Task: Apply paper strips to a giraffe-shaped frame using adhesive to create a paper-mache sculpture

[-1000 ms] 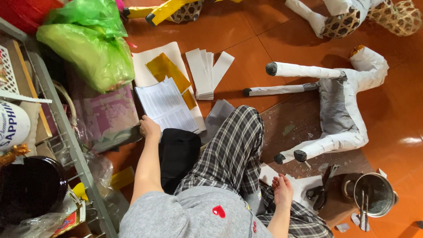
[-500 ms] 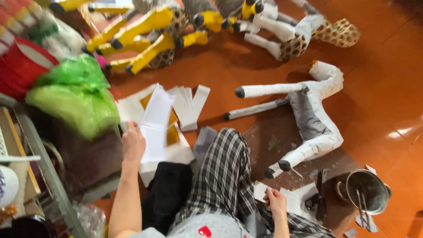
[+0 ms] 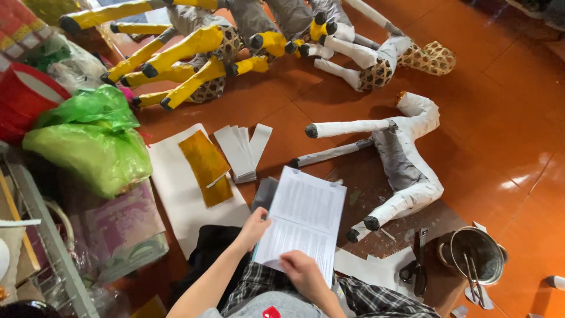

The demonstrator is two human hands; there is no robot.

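I hold a sheaf of printed white paper sheets over my lap. My left hand grips its left edge. My right hand rests on its lower part, fingers curled onto the sheet. Beyond the paper lies a white paper-covered animal figure with black-tipped legs, on its side on the red tiled floor. A fan of white paper strips and yellow sheets on a larger white sheet lie to the left of it.
Yellow animal figures and a white one with a woven body lie farther off. A green plastic bag sits at left by a metal rack. A metal pot and scissors stand at right.
My left hand lifted the printed sheets from the floor pile and brought them to my lap. My right hand came off my knee onto the paper. The view tilted toward the far figures.
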